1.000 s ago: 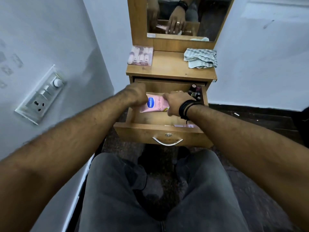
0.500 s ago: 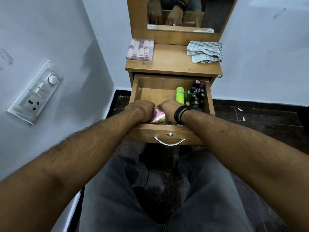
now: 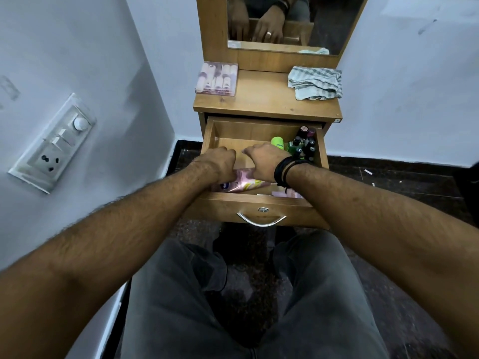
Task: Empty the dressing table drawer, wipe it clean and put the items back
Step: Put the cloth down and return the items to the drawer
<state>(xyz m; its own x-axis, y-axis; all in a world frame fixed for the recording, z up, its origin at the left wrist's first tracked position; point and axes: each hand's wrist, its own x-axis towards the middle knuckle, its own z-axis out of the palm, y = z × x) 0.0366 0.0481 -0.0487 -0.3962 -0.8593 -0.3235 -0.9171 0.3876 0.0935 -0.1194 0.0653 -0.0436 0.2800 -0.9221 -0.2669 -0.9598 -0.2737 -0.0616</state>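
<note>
The wooden drawer [image 3: 259,207] of the dressing table stands pulled out. A pink lotion tube [image 3: 242,183] lies flat at its front left. Just above the tube hover my left hand [image 3: 217,161] and my right hand [image 3: 261,161], fingers hanging loosely down into the drawer; the tips are hidden and neither hand visibly grips the tube. At the drawer's back right stand a green tube [image 3: 277,142] and several small dark bottles [image 3: 304,146]. Another pink item [image 3: 287,194] peeks out at the front right.
On the table top lie a clear box of pink items [image 3: 217,79] at the left and a crumpled striped cloth [image 3: 315,82] at the right. A mirror [image 3: 293,22] rises behind. A wall with a switchboard [image 3: 51,143] is close on the left. My knees are below the drawer.
The pink tube went from being held up in both hands down to the drawer's front left, where it now lies flat. Both hands have lifted slightly off it.
</note>
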